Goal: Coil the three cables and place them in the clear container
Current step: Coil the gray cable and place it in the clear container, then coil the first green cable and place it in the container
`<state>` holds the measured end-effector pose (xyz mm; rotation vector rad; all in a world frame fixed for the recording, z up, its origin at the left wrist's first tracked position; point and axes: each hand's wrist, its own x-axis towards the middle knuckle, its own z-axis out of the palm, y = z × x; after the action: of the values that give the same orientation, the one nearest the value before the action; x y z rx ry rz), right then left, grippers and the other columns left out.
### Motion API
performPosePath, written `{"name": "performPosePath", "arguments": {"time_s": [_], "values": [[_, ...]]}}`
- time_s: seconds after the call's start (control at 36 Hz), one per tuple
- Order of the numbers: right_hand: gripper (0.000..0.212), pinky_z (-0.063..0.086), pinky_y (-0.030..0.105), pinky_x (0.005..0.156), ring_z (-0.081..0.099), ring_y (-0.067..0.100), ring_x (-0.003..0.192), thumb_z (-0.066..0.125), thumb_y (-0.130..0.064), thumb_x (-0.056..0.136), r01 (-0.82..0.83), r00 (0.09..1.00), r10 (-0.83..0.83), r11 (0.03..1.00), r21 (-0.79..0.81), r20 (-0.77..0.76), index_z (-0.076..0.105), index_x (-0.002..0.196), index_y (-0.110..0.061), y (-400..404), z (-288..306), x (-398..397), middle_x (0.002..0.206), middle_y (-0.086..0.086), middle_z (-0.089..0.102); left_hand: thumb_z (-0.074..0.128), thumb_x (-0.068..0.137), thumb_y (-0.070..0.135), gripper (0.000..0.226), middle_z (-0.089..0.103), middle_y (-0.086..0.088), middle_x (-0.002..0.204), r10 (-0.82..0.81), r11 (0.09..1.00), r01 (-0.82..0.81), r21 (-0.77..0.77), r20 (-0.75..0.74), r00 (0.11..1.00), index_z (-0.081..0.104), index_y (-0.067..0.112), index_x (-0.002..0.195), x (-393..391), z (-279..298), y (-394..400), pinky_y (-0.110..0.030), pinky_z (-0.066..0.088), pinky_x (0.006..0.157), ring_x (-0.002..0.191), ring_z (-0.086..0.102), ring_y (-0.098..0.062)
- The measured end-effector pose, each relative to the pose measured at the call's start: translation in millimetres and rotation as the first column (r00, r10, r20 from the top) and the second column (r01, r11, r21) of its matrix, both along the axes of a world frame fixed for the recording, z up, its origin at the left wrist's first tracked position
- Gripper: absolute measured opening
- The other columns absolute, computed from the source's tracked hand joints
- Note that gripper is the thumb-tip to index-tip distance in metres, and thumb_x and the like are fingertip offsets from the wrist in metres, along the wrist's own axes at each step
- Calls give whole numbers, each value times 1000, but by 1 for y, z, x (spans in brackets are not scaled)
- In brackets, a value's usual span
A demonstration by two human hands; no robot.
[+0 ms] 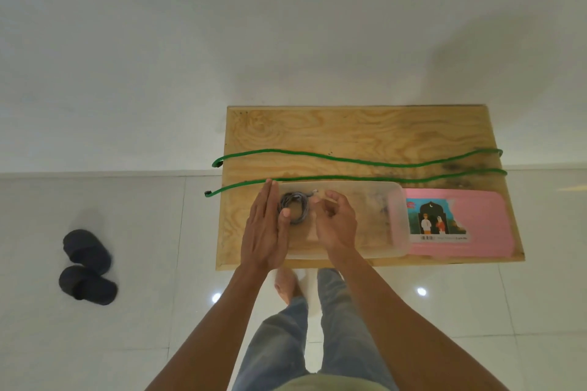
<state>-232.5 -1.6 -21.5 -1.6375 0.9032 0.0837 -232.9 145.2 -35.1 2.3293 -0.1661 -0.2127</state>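
Coil (pixel 293 208) one is in the box (pixel 394 219): grey cable, wound into a small ring, sitting at the box's left end. So you're at the placement step for cable one, two still to go.

Hands:
- Left hand (pixel 265 232) is flat, fingers straight and together, edge along the left side of the coil. Thumb tip sits on or just over the ring; can't tell if it's pressing down.
- Right hand (pixel 336 222) is loosely curled just right of the coil, fingertips near the cable's loose end plug. Can't tell whether you're pinching that end or have let go.

Rest of the task:
- Two green cables (pixel 349 160) lie uncoiled across the board (pixel 349 130), roughly parallel, both ends hanging off the left and right edges. The nearer one runs just behind the box's far wall, touching or almost touching your left fingertips.
- Pink lid (pixel 482 222) lies right of the box, tucked partly under its right end.

Next move, my read: tuck the grey tail in so the ring doesn't spring open, then lift both hands clear. Take the nearer green cable by its left end and wind it. It looks stiffer and longer than the grey one, so expect bigger loops and spring-back. Leave room in the box's middle and right end.
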Motion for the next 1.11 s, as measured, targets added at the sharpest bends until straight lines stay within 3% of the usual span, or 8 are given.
{"name": "performPosePath", "arguments": {"time_s": [0.08, 0.28, 0.44, 0.56, 0.61, 0.81, 1.0, 1.11], "values": [[28, 56, 30, 86, 68, 16, 89, 68, -27, 90, -28, 999, 28, 999, -27, -23, 64, 117, -20, -9, 8, -4, 92, -7, 69, 11, 101, 61, 72, 18, 0, 167, 79, 996, -80, -32, -41, 996, 18, 19, 158, 1, 9, 4, -37, 19, 124, 153, 12, -8], [16, 58, 48, 85, 70, 22, 86, 68, -22, 87, -3, 999, 6, 998, -58, 53, 62, 87, -37, -31, 36, 0, 89, -3, 72, 19, 101, 58, 68, 25, -1, 165, 151, 988, -152, -37, -36, 988, 24, 20, 158, 19, 39, 12, -40, 22, 123, 152, 19, -15], [21, 59, 44, 87, 69, 22, 90, 66, -12, 90, -53, 990, 63, 995, -83, 127, 63, 86, -32, -57, 65, 27, 94, 0, 70, 38, 105, 41, 55, 41, -10, 156, 131, 991, -131, -2, -7, 991, 39, 12, 151, 53, 61, -4, -45, 30, 118, 146, 33, -26], [12, 47, 5, 70, 61, 15, 83, 64, -3, 90, -164, 973, 196, 959, -233, 122, 69, 96, -11, -84, 68, 56, 90, 1, 66, 50, 102, 28, 44, 54, -12, 145, 95, 993, -94, 73, -1, 995, 49, 11, 143, 83, 62, -21, -44, 39, 111, 137, 45, -31], [13, 38, -3, 67, 59, 13, 86, 64, -3, 90, -256, 957, 286, 911, -323, 47, 71, 99, -7, -100, 61, 70, 94, 2, 65, 54, 100, 23, 44, 55, -13, 144, 68, 990, -66, 121, -16, 998, 50, 10, 142, 97, 60, -28, -45, 40, 109, 135, 46, -33], [19, 41, 25, 99, 64, 24, 109, 62, -10, 91, -567, 823, 502, 728, -385, -265, 72, 107, -10, -151, 26, 111, 121, 9, 67, 56, 98, 15, 43, 56, -10, 143, 6, 942, 39, 334, -131, 991, 54, 13, 141, 144, 45, -57, -45, 42, 106, 132, 47, -31], [28, 43, 25, 88, 60, 27, 111, 67, -4, 77, -754, 651, 625, 600, -267, -432, 71, 100, -19, -167, -6, 129, 117, 6, 65, 54, 93, 5, 37, 62, -9, 126, -33, 789, 193, 583, -273, 962, 59, 16, 128, 167, 10, -70, -48, 41, 96, 119, 50, -33], [28, 49, 35, 96, 60, 25, 111, 63, -8, 80, -783, 617, 647, 559, -273, -447, 70, 99, -27, -165, -14, 132, 119, 2, 63, 49, 92, 1, 35, 58, -9, 122, -30, 718, 210, 664, -272, 962, 57, 14, 123, 171, 2, -76, -47, 38, 101, 120, 48, -32]]}}
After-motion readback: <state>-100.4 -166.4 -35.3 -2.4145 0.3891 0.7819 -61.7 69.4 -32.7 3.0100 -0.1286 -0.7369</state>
